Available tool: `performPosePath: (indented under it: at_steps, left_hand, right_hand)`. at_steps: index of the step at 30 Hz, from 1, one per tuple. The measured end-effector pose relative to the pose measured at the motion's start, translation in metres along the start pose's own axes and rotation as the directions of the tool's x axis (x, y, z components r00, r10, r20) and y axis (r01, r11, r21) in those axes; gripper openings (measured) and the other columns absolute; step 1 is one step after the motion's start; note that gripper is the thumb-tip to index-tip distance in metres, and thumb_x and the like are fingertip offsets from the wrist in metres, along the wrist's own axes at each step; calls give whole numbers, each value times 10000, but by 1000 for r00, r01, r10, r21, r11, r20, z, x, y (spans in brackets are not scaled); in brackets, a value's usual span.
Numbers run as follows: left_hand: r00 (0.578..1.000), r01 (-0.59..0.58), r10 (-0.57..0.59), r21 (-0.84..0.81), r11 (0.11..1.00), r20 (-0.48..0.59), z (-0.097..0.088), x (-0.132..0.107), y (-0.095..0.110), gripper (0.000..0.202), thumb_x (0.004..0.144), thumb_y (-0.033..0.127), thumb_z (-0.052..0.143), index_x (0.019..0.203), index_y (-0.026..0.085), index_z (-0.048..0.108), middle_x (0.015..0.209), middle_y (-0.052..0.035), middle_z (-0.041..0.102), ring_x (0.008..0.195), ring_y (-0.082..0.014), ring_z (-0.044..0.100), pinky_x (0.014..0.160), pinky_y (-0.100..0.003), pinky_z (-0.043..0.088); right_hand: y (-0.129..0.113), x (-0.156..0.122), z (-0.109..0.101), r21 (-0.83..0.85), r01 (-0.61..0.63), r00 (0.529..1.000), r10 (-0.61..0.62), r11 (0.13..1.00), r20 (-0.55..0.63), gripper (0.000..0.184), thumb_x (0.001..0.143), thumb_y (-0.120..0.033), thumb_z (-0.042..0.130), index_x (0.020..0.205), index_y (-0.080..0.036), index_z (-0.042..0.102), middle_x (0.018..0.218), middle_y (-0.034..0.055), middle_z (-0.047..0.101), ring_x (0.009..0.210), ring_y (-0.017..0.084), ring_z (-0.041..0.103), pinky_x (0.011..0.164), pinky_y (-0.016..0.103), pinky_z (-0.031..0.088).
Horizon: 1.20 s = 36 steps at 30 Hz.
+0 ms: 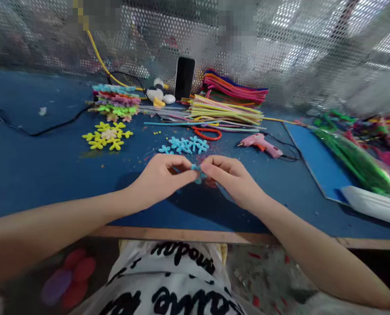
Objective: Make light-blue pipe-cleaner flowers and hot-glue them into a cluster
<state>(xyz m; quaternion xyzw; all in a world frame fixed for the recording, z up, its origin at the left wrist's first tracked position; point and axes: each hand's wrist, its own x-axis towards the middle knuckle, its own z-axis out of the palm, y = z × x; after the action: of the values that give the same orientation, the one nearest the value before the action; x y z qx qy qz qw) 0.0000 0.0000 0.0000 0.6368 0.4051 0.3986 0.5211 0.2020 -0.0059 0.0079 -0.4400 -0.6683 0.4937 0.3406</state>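
- Two hands in my feed: left hand [165,177] and right hand [235,178], both pinching with thumb and fingertips on one small blue piece [198,178].
- Blue piece: 1, fuzzy, lobed; held between the hands near the table's front edge, partly hidden by fingers.
- Blue cluster [183,145]: several fuzzy, branching pieces just beyond the hands; they overlap, I can't count exactly.
- Yellow snowflake shape [98,142]: 1, fuzzy, I count six forked branches around a pale centre.
- Stacked shapes [118,101]: 1 pile, fuzzy, blue, red, purple, green and peach layers; can't count them.
- Stem bundles: 2 main ones I see, straight thin rods, pale yellow bundle [228,111] in front of red-pink bundle [236,89].
- Red loop [207,134]: 1, bent into a long oval.
- Glue gun [263,145]: 1, pink, smooth, orange trigger, lying on its side.
- Phone [184,78]: 1, flat dark rectangle, propped up.
- Table [50,175]: 1, blue surface, specks of debris, brownish front edge.
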Motion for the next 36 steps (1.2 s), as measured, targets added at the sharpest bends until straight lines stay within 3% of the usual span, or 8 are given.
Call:
performPosePath:
  at_steps: [5,11,15,21,27,30,33,36]
  left_hand:
    - [993,79,-92,-156,985,-75,1,3,-3,231,734,378,826,700,160,757,633,21,597,635,-98,457,594,-236,342]
    - [984,137,-159,-231,963,-81,2,6,-3,295,708,429,853,838,172,789,747,-8,688,698,-120,568,638,-232,456]
    - [986,115,-132,-163,980,-97,0,8,-8,284,722,413,843,845,165,779,763,-20,709,713,-128,595,626,-225,467]
    - [994,-80,89,151,985,-60,-2,5,-5,210,855,364,719,880,160,763,787,-25,735,700,-139,619,634,-239,465]
    - [934,-319,358,460,829,2,-4,-2,3,153,917,274,632,949,191,757,880,-20,747,790,-139,639,592,-202,438]
    - [960,-244,276,372,896,-36,-5,1,2,193,929,337,629,963,194,753,874,-23,750,767,-139,641,633,-219,459]
    - [996,-71,75,103,992,-44,-3,6,-3,231,837,379,743,945,175,741,853,-24,746,745,-141,644,685,-240,484]
    - [995,85,-91,-158,984,-33,0,10,-7,289,694,334,862,885,168,724,835,-11,730,752,-130,629,717,-239,482]
  right_hand:
    - [3,2,1,-125,57,982,-78,990,-173,300,837,-462,745,860,-166,702,737,10,648,635,110,517,573,244,398]
    - [2,3,-1,-201,88,965,-133,976,-226,254,856,-407,712,813,-158,737,725,25,686,635,124,556,582,250,421]
    - [2,3,-1,-235,72,970,-123,969,-209,246,848,-403,717,863,-162,761,750,26,704,638,124,557,580,249,416]
    - [5,4,-1,-47,-28,989,21,998,-145,278,823,-425,758,759,-155,753,647,7,656,587,102,531,570,247,394]
    - [8,6,-2,323,-188,980,201,928,-7,257,746,-409,838,741,-167,755,651,4,659,580,108,578,597,257,444]
    - [6,6,-2,226,-77,991,100,971,-93,263,788,-415,810,729,-169,738,652,-4,644,598,100,554,605,251,417]
    - [5,6,-2,94,-9,987,24,996,-160,261,820,-425,787,768,-174,741,658,-8,639,616,103,539,606,254,394]
    - [6,7,-3,198,-42,990,67,979,-122,296,851,-472,749,794,-181,745,676,-3,651,634,111,560,634,258,423]
